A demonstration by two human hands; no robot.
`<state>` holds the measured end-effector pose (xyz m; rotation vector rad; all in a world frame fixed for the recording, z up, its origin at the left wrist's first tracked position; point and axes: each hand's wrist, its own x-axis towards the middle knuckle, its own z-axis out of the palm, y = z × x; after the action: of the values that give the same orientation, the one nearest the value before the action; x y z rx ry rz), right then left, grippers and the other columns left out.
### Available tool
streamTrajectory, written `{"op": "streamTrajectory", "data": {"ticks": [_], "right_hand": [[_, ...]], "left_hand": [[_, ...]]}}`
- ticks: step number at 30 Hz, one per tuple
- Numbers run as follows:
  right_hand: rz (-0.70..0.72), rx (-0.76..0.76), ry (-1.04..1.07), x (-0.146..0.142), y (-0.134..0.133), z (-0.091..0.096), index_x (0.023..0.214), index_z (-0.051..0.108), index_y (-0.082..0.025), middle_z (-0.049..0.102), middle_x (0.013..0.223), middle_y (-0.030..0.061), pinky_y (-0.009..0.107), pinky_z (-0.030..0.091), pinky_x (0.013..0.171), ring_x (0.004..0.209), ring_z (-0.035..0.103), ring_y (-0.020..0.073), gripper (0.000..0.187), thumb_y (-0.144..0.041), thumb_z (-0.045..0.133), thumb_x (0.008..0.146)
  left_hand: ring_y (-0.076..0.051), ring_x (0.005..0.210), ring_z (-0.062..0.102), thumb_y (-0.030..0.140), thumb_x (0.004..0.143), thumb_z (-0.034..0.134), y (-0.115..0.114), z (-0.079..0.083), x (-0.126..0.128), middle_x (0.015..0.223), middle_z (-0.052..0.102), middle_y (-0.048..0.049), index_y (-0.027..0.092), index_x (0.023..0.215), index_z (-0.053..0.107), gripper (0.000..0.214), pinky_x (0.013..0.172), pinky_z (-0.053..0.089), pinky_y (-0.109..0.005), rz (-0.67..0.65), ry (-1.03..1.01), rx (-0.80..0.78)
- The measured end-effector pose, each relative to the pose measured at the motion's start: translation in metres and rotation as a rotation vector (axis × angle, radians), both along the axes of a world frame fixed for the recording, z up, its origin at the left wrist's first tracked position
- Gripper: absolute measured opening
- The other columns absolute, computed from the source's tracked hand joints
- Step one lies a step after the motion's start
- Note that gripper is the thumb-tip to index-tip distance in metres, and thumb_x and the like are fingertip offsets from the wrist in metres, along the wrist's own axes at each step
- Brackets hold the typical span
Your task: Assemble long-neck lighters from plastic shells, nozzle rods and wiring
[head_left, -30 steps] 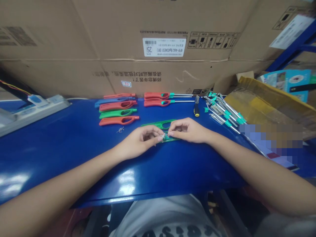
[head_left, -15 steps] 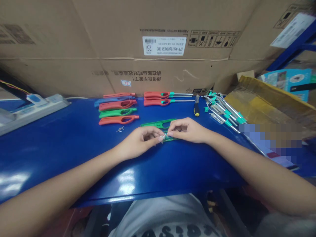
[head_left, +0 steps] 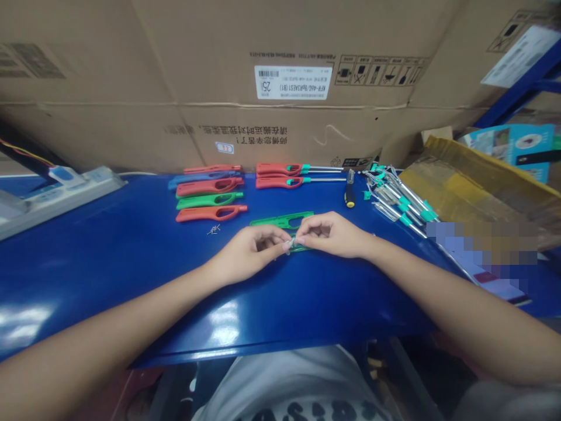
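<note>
My left hand [head_left: 249,252] and my right hand [head_left: 331,234] meet over an open green plastic lighter shell [head_left: 280,221] on the blue bench. Their fingertips pinch a tiny shiny metal part [head_left: 292,241] from both sides, and the fingers hide much of it. The shell's front end lies under my fingers. Farther left lie several coloured lighter handles, including a red one [head_left: 211,213]. A small wire piece [head_left: 213,230] rests near them, left of my left hand.
Two red lighters with metal nozzles [head_left: 280,175], a black-and-yellow screwdriver [head_left: 349,196] and a heap of metal tubes with green fittings [head_left: 398,202] lie behind my hands. A power strip [head_left: 59,190] sits at left, cardboard boxes [head_left: 289,111] stand behind, and brown packaging [head_left: 473,187] rises at right.
Both hands stay pinched together over the green shell, with only slight finger movement. The whole view has shifted a little.
</note>
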<state>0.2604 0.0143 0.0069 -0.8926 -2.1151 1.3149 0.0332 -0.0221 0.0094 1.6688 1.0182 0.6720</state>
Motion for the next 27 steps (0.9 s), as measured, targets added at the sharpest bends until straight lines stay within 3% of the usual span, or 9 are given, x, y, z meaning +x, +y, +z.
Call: {"op": "streamTrajectory", "data": {"ticks": [21, 27], "right_hand": [[0.005, 0.078, 0.003, -0.0031, -0.0034, -0.0028, 0.083, 0.073, -0.014, 0.064, 0.074, 0.0023, 0.025, 0.039, 0.061, 0.065, 0.049, 0.0113, 0.022, -0.034, 0.066, 0.087], [-0.040, -0.018, 0.037, -0.0033, -0.0012, 0.0011, 0.081, 0.072, -0.014, 0.068, 0.078, 0.0032, 0.025, 0.044, 0.063, 0.068, 0.056, 0.0116, 0.022, -0.036, 0.071, 0.083]], "left_hand": [[-0.013, 0.071, 0.063, 0.038, 0.089, 0.068, 0.0013, -0.0021, -0.0014, 0.085, 0.074, -0.0057, 0.014, 0.099, 0.072, 0.026, 0.065, 0.046, -0.023, -0.020, 0.009, 0.014], [-0.016, 0.079, 0.067, 0.042, 0.087, 0.070, 0.0020, -0.0029, -0.0016, 0.091, 0.076, -0.0074, 0.014, 0.101, 0.072, 0.031, 0.070, 0.052, -0.027, 0.002, -0.042, -0.032]]}}
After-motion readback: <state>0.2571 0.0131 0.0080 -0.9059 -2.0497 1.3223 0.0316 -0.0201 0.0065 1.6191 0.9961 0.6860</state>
